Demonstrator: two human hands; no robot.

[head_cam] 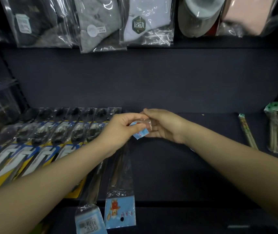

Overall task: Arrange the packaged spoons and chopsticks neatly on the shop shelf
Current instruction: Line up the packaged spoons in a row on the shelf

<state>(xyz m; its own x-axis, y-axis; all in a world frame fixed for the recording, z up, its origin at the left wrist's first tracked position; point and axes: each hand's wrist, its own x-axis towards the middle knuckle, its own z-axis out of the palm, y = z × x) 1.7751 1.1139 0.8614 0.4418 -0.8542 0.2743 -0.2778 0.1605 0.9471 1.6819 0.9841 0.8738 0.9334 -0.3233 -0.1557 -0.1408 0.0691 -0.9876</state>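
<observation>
Shelf [202,166]: dark, flat. Spoon packs [38,149]: overlapped row at left, stiff card backing; handle by the edges. Chopstick packs [120,183]: two at centre front, light, slick film; support along the length. Left hand [119,130] pinches a small blue-labelled clear packet [140,133] above the shelf; right hand [161,125] touches it, fingers relaxed

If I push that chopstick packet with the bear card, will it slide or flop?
The bear-card packet would likely slide: its clear film looks glossy. The sticks inside probably keep it stiff, though its card end overhangs the shelf edge, so it may tip off.
</observation>
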